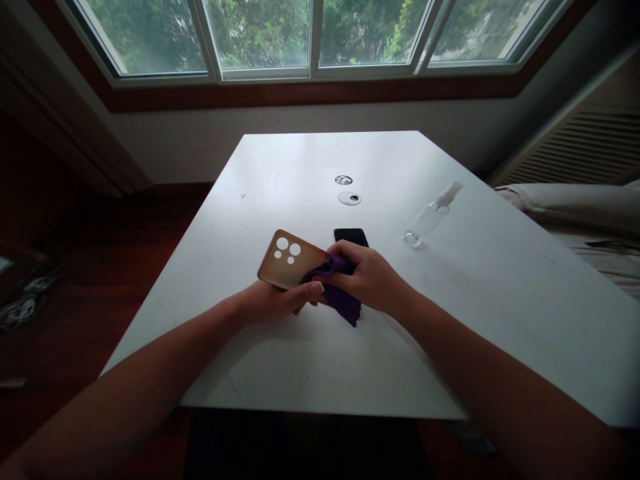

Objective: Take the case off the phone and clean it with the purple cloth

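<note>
My left hand (277, 301) grips a tan phone case (295, 265) from below, thumb over its near edge. The case is tilted above the table, its round camera holes at the upper left. My right hand (367, 272) is closed on a purple cloth (345, 303), pressed against the right end of the case. Part of the cloth hangs down below my fingers. Behind my right hand lies a dark phone (351, 236) on the table, mostly hidden by the hand and cloth.
On the white table (280, 170) a clear spray bottle (429, 217) lies on its side at the right. Two small round items, a nearer disc (349, 199) and a farther one (343, 180), lie beyond the phone. Cables (25, 307) are on the floor at left.
</note>
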Tool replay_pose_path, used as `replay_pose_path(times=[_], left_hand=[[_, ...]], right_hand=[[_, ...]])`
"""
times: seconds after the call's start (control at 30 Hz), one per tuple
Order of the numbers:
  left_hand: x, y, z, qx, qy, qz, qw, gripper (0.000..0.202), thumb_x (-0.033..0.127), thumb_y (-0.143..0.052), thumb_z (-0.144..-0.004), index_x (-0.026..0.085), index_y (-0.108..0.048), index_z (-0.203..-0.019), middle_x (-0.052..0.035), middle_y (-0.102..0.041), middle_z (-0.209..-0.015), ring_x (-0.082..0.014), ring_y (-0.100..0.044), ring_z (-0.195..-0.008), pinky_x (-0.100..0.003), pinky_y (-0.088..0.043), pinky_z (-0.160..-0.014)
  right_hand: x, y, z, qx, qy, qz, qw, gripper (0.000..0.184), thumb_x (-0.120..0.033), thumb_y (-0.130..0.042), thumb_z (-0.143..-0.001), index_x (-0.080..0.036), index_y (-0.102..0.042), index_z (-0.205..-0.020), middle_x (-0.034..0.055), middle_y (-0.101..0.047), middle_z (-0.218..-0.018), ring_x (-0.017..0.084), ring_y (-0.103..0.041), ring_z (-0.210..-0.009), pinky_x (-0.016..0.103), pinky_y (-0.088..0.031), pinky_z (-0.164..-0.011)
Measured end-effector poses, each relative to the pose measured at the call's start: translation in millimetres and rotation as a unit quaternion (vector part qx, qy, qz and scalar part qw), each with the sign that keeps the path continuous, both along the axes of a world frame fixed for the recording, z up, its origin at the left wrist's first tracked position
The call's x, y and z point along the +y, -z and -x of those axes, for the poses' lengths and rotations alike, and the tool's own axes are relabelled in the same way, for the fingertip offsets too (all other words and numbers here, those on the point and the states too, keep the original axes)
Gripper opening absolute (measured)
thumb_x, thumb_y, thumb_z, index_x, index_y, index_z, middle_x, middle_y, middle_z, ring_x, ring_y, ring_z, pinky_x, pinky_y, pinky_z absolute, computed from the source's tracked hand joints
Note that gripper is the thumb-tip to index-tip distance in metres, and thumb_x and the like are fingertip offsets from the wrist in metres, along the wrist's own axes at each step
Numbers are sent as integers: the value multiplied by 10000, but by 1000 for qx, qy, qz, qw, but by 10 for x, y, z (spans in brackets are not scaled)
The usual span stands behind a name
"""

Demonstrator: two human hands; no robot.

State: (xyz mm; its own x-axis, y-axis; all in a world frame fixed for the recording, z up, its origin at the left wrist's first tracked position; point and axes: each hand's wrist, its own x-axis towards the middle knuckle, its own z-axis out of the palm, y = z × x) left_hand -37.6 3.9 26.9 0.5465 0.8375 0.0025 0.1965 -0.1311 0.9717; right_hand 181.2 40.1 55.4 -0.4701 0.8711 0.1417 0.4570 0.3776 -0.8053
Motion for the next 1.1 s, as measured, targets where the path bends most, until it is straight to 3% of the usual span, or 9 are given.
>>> replay_pose_path(times=[0.13,0.37,0.6,0.77,0.83,0.93,1.03,1.1], left_hand=[[3,-10,-27,4,-13,-9,1000,617,748,-540,-872,152,-611,-726,2,-511,-526,-92,-472,-471,-206,-371,-438],[16,22,-24,7,-75,-9,997,569,664,-596,-880,161,-558,-616,7,-491,-473,-84,-457,-439,-201,-359,-421],[18,31,-15,-1,-82,-19,996,542,556,-581,-927,159,-520,-563,0,-490,-472,-73,-443,-425,-202,-353,-423],[37,82,11,-8,-88,-5,996,543,544,-580,-942,149,-529,-573,-8,-499,-480,-74,-448,-432,-205,-348,-428],[45,101,17,-27,-97,5,995,538,554,-582,-944,143,-550,-598,-11,-507,-488,-78,-456,-439,-207,-353,-434],[54,105,7,-70,-126,26,989,503,540,-608,-937,131,-596,-644,-13,-514,-498,-84,-460,-447,-213,-354,-436],[67,101,-13,-117,-147,34,982,455,506,-634,-931,116,-633,-696,-27,-552,-548,-86,-461,-453,-220,-347,-426],[74,105,-21,-133,-152,37,979,439,499,-645,-926,109,-647,-725,-41,-584,-597,-87,-468,-459,-223,-343,-417]], right_hand=[[-41,-4,29,4,-6,5,1000,254,-416,-755,-818,-198,-671,-920,-16,-672,-778,144,-588,-693,257,-442,-630],[-63,5,69,43,10,10,999,293,-490,-678,-891,-197,-681,-904,6,-680,-768,148,-577,-666,258,-432,-581],[-65,-16,80,52,-3,40,998,240,-428,-633,-929,-191,-670,-910,10,-666,-788,149,-565,-696,259,-425,-595],[-36,34,91,42,-12,50,998,276,-466,-614,-942,-196,-666,-956,23,-678,-835,165,-598,-723,277,-459,-618],[-36,66,90,59,21,2,998,308,-468,-667,-912,-217,-652,-1090,34,-688,-922,184,-631,-794,307,-513,-705],[-56,65,56,107,75,-148,980,496,-367,-762,-852,-252,-569,-1295,76,-645,-1176,238,-637,-1061,378,-538,-926],[-82,3,-8,104,54,-285,951,360,-246,-742,-869,-277,-640,-1213,89,-584,-1316,268,-564,-1256,437,-498,-1055],[-87,-35,-43,84,14,-328,941,233,-220,-713,-894,-277,-704,-1119,88,-556,-1378,281,-532,-1316,463,-487,-1079]])
